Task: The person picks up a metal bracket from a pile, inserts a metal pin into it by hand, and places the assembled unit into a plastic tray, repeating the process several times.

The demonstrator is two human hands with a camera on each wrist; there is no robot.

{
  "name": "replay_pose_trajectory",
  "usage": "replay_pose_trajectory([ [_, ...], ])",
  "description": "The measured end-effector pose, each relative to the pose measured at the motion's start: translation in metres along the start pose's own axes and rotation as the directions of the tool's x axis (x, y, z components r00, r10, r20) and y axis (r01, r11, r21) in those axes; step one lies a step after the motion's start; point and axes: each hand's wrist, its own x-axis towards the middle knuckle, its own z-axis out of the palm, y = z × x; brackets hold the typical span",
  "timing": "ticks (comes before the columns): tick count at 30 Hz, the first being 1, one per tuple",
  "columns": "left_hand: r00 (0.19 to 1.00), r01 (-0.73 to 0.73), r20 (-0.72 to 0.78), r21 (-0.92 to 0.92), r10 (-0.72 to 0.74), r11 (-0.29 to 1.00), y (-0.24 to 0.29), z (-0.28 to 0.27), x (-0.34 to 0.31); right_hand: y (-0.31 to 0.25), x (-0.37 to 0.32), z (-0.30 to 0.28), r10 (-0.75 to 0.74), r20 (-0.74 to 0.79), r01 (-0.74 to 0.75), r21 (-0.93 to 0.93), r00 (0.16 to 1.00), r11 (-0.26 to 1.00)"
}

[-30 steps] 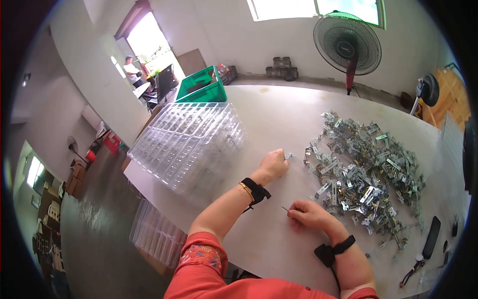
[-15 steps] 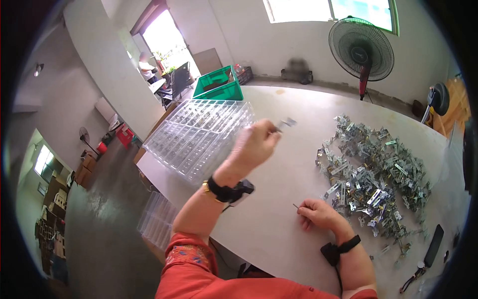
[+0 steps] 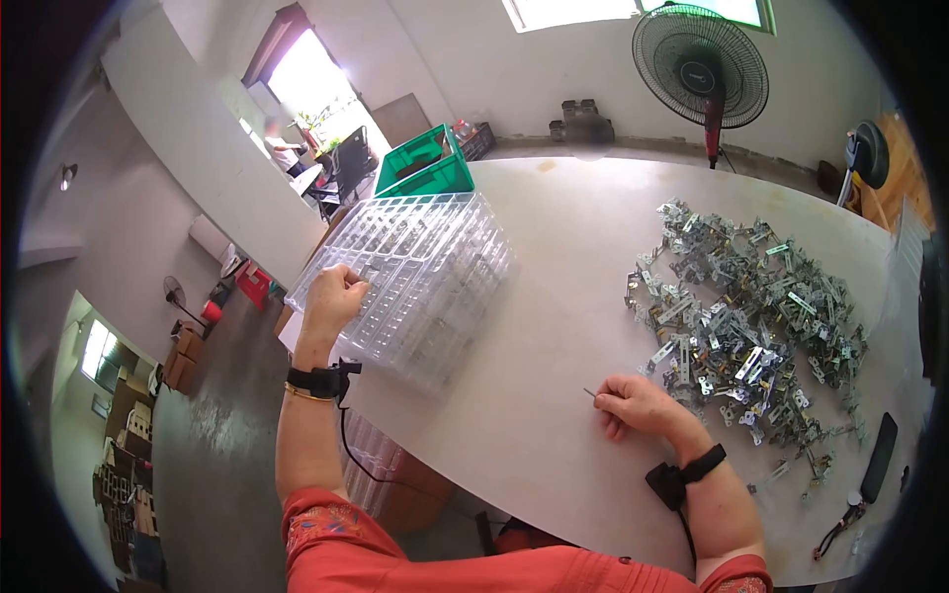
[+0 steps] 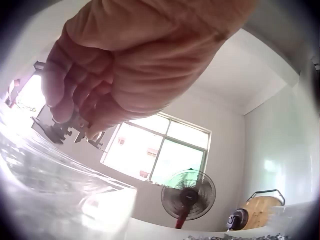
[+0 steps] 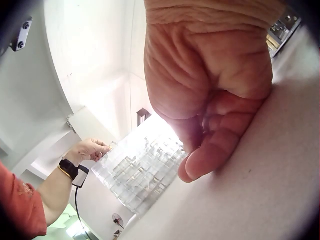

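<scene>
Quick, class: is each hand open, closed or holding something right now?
Left hand: closed, pinching a metal part over the clear trays.
Right hand: closed, pinching a thin rod.

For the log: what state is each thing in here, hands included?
Left hand: pinching a metal part, at the clear trays
Right hand: fingers curled, pinching a thin rod
Clear trays: stacked
Metal brackets: loose, heaped
Green crate: open-topped
Black-handled item: lying on the table
Fan: upright; running or not, cannot tell

Left hand [image 3: 334,299] outstretched, pinching; right hand [image 3: 639,404] curled, pinching.
</scene>
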Motion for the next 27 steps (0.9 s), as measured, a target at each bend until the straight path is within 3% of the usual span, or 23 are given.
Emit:
replay_pose_trajectory([
  [5, 0.992, 0.074, 0.098, 0.042, -0.078, 0.996, -0.008, 0.006, 0.000, 0.001, 0.000, 0.000, 0.001, 0.000, -0.001, -0.007, 1.000, 1.000],
  [12, 0.972, 0.171, 0.160, 0.005, -0.169, 0.985, 0.020, 0.001, -0.010, -0.003, -0.003, 0.001, -0.004, -0.015, 0.004, -0.016, 1.000, 1.000],
  [21, 0.994, 0.048, 0.091, 0.115, -0.059, 0.992, 0.004, 0.010, -0.006, -0.002, -0.001, 0.001, -0.003, -0.012, 0.003, -0.024, 1.000, 1.000],
  [25, 0.992, -0.076, -0.063, 0.383, 0.108, 0.921, 0.015, 0.012, -0.012, 0.000, 0.000, 0.001, 0.014, -0.005, -0.014, 0.006, 1.000, 1.000],
  [27, 0.973, -0.162, -0.099, 0.341, 0.206, 0.926, 0.042, 0.010, -0.021, 0.004, 0.002, 0.001, 0.018, -0.024, -0.018, 0.006, 1.000, 1.000],
])
